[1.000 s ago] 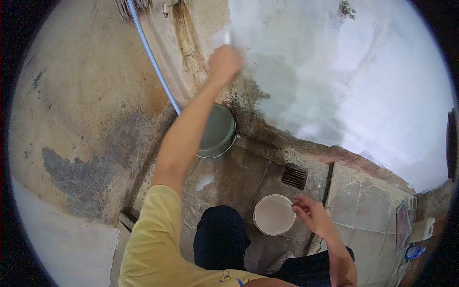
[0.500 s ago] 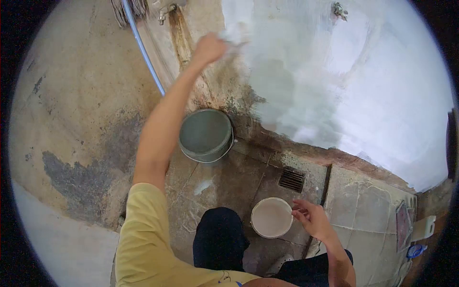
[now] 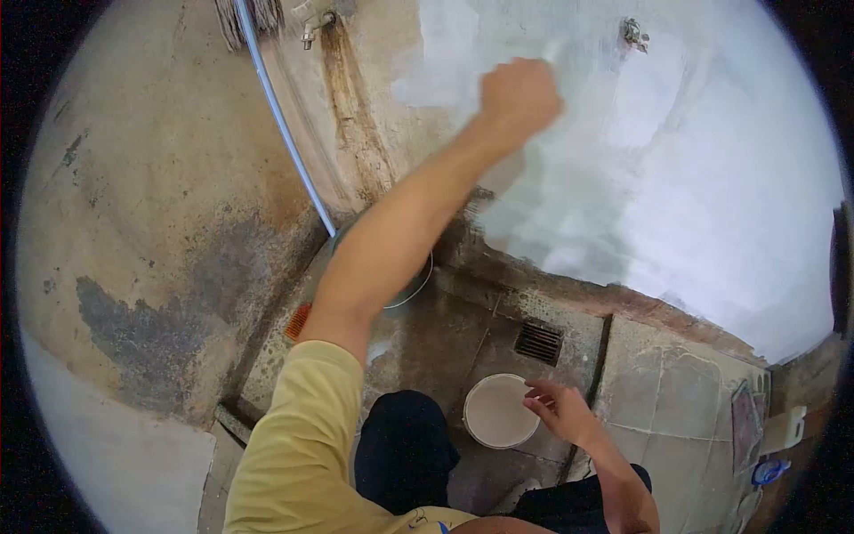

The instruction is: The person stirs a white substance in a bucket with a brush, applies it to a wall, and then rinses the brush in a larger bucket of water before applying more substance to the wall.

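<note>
My left hand point(image 3: 522, 96) is raised in front of the wall point(image 3: 712, 222), closed in a fist. A pale, blurred thing sticks out past its knuckles, too smeared to name. White coating covers the wall's right part; bare, stained surface shows further left. Low down, a small round bucket point(image 3: 466, 418) with pale contents stands on the floor. My right hand point(image 3: 562, 413) is at its right rim, fingers loosely bent and apart, with nothing visible between them. Whether the fingertips touch the rim is hard to tell.
A dark bucket point(image 3: 416, 287) is partly hidden behind my left forearm. A blue hose point(image 3: 286, 125) hangs by a tap point(image 3: 311, 27). An orange brush point(image 3: 298, 322) lies beside my arm. A floor drain point(image 3: 538, 342) and, at the right, a white container point(image 3: 783, 429) are visible.
My left hand has swept right across the wall, and its forearm now covers most of the dark bucket. The orange brush has come into sight. My right hand has shifted slightly left, over the rim.
</note>
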Demonstrator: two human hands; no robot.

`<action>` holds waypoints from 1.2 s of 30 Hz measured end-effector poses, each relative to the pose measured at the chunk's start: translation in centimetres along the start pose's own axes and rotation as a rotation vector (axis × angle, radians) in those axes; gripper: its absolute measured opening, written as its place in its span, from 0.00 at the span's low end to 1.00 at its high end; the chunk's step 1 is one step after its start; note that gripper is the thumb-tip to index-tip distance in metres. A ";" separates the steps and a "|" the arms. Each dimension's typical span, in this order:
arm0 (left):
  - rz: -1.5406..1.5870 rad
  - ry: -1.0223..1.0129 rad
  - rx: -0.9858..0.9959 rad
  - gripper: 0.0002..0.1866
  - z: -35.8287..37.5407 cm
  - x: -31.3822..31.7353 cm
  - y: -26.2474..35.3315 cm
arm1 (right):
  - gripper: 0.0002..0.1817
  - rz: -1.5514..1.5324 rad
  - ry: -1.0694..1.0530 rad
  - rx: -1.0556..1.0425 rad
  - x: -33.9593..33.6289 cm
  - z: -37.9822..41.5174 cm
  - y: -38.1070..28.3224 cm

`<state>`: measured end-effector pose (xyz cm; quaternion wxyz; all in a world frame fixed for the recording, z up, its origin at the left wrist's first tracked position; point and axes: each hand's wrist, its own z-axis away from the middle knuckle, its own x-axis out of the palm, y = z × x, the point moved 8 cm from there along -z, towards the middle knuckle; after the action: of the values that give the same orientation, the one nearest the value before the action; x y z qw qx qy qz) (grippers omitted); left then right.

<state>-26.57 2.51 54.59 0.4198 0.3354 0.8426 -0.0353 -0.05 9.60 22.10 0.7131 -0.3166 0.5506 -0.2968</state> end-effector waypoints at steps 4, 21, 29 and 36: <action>0.098 -0.035 -0.024 0.17 -1.5 0.4 0.8 | 0.21 0.026 0.008 -0.001 -0.3 0.2 0.1; -0.133 0.003 -0.061 0.13 -2.6 -0.2 -6.0 | 0.19 0.034 0.014 -0.005 -0.9 0.8 -0.3; 0.307 -0.136 0.219 0.13 8.1 2.7 7.4 | 0.21 0.093 0.022 -0.009 -1.2 2.0 -1.6; 0.412 -0.380 0.452 0.14 18.5 8.9 0.9 | 0.32 0.668 -0.430 0.147 0.5 6.3 0.6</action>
<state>-17.17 1.69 36.33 0.4825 0.5700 0.6351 -0.1971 6.18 10.35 22.58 0.8901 -0.1234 0.4386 -0.0143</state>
